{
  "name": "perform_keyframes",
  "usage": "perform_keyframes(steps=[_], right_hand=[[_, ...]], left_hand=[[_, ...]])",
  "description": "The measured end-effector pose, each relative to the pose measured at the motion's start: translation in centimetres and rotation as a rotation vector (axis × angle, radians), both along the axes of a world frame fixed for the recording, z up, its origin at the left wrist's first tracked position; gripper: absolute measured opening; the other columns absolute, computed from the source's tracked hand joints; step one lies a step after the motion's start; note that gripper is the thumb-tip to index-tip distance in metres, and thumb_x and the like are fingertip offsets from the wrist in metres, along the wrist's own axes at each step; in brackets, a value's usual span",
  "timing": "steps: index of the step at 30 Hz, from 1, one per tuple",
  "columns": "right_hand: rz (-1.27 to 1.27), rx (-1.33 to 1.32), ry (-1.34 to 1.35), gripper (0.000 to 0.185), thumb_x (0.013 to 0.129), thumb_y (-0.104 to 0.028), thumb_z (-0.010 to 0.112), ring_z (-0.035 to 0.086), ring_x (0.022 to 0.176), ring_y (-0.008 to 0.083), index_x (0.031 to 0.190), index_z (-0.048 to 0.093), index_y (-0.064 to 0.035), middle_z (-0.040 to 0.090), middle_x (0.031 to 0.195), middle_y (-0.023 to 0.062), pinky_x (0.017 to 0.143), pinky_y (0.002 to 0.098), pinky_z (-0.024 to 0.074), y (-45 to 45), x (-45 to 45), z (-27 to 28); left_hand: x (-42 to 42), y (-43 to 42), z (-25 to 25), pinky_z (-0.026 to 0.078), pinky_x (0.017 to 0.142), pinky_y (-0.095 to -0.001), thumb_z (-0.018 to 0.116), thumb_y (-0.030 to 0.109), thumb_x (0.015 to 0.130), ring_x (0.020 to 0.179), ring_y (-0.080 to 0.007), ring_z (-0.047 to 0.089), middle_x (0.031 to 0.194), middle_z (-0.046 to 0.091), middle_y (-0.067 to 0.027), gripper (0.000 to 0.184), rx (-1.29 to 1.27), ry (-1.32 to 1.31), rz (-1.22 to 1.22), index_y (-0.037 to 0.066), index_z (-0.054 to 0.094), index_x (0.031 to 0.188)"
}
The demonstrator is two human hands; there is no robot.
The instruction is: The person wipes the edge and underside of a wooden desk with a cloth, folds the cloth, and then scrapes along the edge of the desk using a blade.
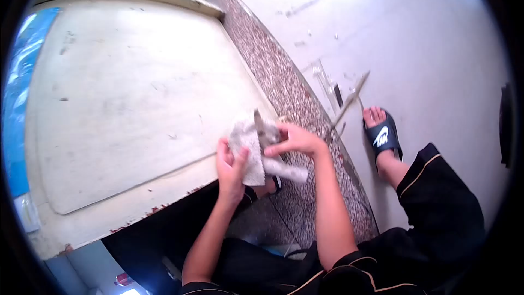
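A greyish-white cloth (pixel 250 158) with a zigzag-cut edge hangs between my two hands, near the table's right front corner. My left hand (pixel 232 166) grips its left side, thumb in front and fingers behind. My right hand (pixel 295 141) is curled with thumb and fingers around a bunched grey part at the cloth's right side. A narrow grey-brown strip (pixel 258 122) sticks up between the hands; what it belongs to is unclear. Below my right hand, a pale rolled piece (pixel 287 171) juts out to the right. Its join to the cloth is hidden.
The worn cream tabletop (pixel 136 98) lies to the left, with chipped paint along its front edge and a blue plastic sheet (pixel 22 98) at its far left. A speckled stone ledge (pixel 273 60) runs beside it. Sticks (pixel 352 95) and scraps lie on the floor near my sandalled foot (pixel 382 134).
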State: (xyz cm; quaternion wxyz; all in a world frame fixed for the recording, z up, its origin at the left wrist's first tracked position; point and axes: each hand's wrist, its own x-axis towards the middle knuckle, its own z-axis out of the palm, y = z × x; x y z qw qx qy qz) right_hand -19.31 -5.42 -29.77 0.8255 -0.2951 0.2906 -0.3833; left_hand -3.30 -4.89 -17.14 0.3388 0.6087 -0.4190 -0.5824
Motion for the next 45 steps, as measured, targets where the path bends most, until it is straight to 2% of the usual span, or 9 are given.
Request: perform_keyframes(steps=[3,6,14,18,23,37,40,41,45], right_hand=[[0.025,0.048,-0.088,0.05,0.066,-0.027,0.084,0.06,0.081,0.0125,0.104,0.065,-0.0005,0.067,0.091,0.0056,0.076,0.0279,0.048,0.7,0.3,0.4],[0.043,-0.005,0.108,0.034,0.07,-0.016,0.08,0.06,0.077,0.0102,0.098,0.068,-0.001,0.067,0.088,0.0018,0.073,0.0264,0.0481,0.5,0.1,1.0],[-0.149,-0.117,0.167,0.034,0.072,-0.014,0.078,0.06,0.08,0.009,0.101,0.068,-0.001,0.069,0.086,0.0018,0.079,0.0277,0.0487,-0.4,-1.9,2.9],[-0.296,-0.253,0.132,0.04,0.071,-0.008,0.076,0.061,0.086,0.0107,0.108,0.063,-0.0013,0.068,0.096,0.0046,0.08,0.028,0.0495,-0.9,-1.6,1.9],[-0.208,-0.119,0.044,0.039,0.074,-0.006,0.071,0.06,0.093,0.0128,0.111,0.06,-0.0016,0.066,0.1,0.0049,0.085,0.0289,0.0482,-1.4,-2.1,3.0],[-0.144,-0.243,0.245,0.031,0.075,-0.007,0.067,0.062,0.084,0.0131,0.104,0.066,0.0002,0.07,0.091,0.0071,0.077,0.0282,0.0493,-2.5,-2.6,5.1],[-0.145,-0.079,-0.066,0.03,0.074,-0.007,0.066,0.06,0.084,0.0108,0.103,0.066,0.0013,0.069,0.09,0.0044,0.075,0.0268,0.049,-2.4,-1.8,4.6],[-0.199,-0.164,-0.087,0.027,0.075,-0.007,0.065,0.059,0.083,0.0087,0.101,0.067,0.0021,0.067,0.09,0.002,0.074,0.0254,0.0484,-2.4,-1.1,4.0],[-0.15,-0.035,-0.219,0.024,0.072,-0.004,0.064,0.058,0.079,0.0077,0.095,0.067,0.0016,0.066,0.085,-0.0001,0.072,0.0251,0.0479,-1.9,-0.8,3.7]], left_hand=[[-0.7,1.3,0.5,0.047,0.09,-0.0312,0.073,0.007,0.08,0.104,-0.017,0.058,0.111,0.057,-0.012,0.054,-0.07,-0.104,-0.138,0.003,0.036,0.119],[-0.9,2.0,0.5,0.047,0.09,-0.031,0.073,0.007,0.08,0.105,-0.017,0.057,0.112,0.057,-0.0117,0.054,-0.09,-0.226,-0.206,0.003,0.036,0.119],[-1.5,2.2,0.7,0.047,0.087,-0.0279,0.065,0.008,0.087,0.099,-0.0133,0.057,0.107,0.061,-0.0076,0.035,-0.084,-0.351,-0.206,-0.001,0.052,0.118],[-1.0,2.2,0.6,0.043,0.091,-0.0269,0.06,0.008,0.091,0.104,-0.0122,0.054,0.112,0.06,-0.007,0.035,-0.153,-0.371,-0.297,-0.001,0.051,0.123],[-0.8,2.1,0.5,0.041,0.093,-0.0269,0.055,0.006,0.094,0.107,-0.0125,0.053,0.117,0.058,-0.0081,0.035,-0.159,-0.262,-0.262,-0.003,0.048,0.126],[0.6,3.0,1.4,0.042,0.094,-0.0287,0.054,0.005,0.094,0.108,-0.0146,0.055,0.119,0.058,-0.0078,0.038,-0.079,-0.157,-0.212,-0.001,0.045,0.13],[1.4,3.1,1.0,0.043,0.092,-0.0279,0.054,0.005,0.094,0.107,-0.0139,0.055,0.121,0.057,-0.0073,0.041,-0.004,-0.211,-0.232,-0.001,0.043,0.133],[1.4,3.0,0.8,0.038,0.099,-0.0295,0.056,-0.001,0.09,0.116,-0.0153,0.05,0.125,0.055,-0.0087,0.043,-0.006,-0.178,-0.213,-0.002,0.044,0.131],[1.1,3.3,0.0,0.039,0.1,-0.0317,0.061,-0.004,0.086,0.115,-0.0182,0.052,0.124,0.054,-0.0105,0.047,-0.018,-0.018,-0.214,-0.001,0.044,0.13]])
